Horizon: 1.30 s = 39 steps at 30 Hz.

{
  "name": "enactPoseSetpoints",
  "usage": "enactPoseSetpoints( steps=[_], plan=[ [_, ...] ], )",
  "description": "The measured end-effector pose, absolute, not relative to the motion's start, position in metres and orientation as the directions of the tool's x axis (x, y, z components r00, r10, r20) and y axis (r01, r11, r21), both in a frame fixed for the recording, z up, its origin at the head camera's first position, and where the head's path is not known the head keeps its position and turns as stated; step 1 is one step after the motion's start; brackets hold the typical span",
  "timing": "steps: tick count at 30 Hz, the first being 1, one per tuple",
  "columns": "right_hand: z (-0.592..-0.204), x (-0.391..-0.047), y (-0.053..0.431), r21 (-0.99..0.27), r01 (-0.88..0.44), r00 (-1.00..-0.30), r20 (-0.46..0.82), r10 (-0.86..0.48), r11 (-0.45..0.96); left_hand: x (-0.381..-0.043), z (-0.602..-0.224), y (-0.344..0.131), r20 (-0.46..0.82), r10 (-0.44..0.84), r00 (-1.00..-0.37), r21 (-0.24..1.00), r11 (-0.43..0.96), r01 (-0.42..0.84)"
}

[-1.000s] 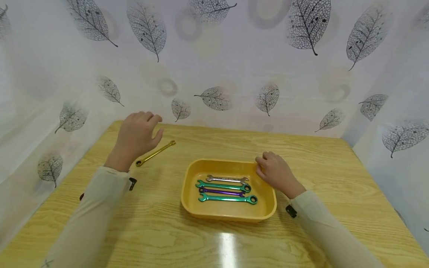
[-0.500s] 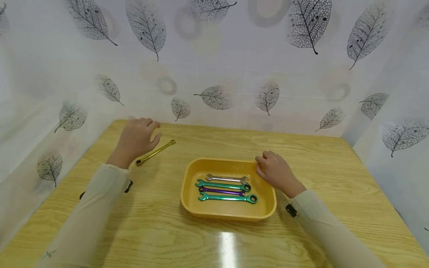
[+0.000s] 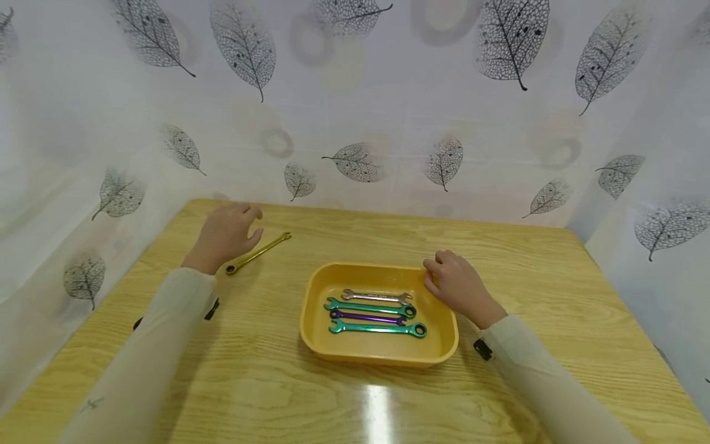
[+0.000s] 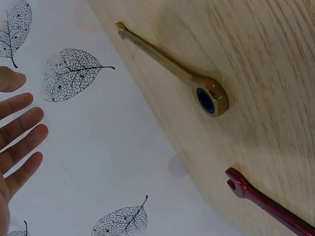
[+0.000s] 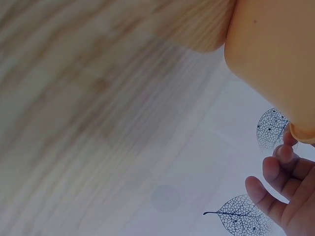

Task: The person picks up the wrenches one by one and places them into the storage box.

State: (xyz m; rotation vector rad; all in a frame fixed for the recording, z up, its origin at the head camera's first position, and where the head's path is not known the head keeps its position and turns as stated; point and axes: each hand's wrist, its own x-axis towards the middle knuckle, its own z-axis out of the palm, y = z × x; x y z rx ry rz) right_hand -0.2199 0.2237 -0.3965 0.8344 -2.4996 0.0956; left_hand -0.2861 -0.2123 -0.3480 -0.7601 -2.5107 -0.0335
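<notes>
My left hand (image 3: 226, 234) hovers with relaxed fingers, just left of a gold ratcheting wrench (image 3: 261, 251) lying on the table. That wrench (image 4: 162, 59) shows whole in the left wrist view, its ring end nearest. A red wrench (image 4: 268, 201) lies there too, cut off by the frame edge. My right hand (image 3: 459, 287) grips the yellow plastic bin (image 3: 377, 356) at its far right corner, fingers at the rim (image 5: 302, 135). Inside the bin lie a silver wrench (image 3: 377, 298), a green wrench (image 3: 368, 308), a purple wrench (image 3: 366, 318) and another green wrench (image 3: 374, 328), roughly parallel.
The wood-grain table (image 3: 266, 394) spreads under everything. Behind it and at both sides hangs a white leaf-print curtain (image 3: 377, 105). My left sleeve (image 3: 150, 345) covers part of the table's left side.
My left hand has lowered somewhat toward the table beside the gold wrench. The right hand, the bin and the wrenches in it have stayed put.
</notes>
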Motion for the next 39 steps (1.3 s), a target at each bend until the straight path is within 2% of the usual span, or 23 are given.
enactPoseSetpoints(
  steps=[12, 27, 39],
  plan=[
    [-0.397, -0.22, 0.224, 0.085, -0.586, -0.684, 0.483, -0.547, 0.806, -0.293, -0.361, -0.217, 0.318, 0.452, -0.834, -0.056, 0.887, 0.459],
    [-0.396, -0.22, 0.224, 0.094, -0.591, -0.672, 0.492, -0.553, 0.801, -0.304, -0.382, -0.226, 0.223, 0.437, -0.871, -0.007, 0.895, 0.447],
    [-0.395, -0.219, 0.223, 0.076, -0.583, -0.695, 0.469, -0.545, 0.809, -0.304, -0.386, -0.226, 0.133, 0.407, -0.904, 0.046, 0.908, 0.415]
  ],
)
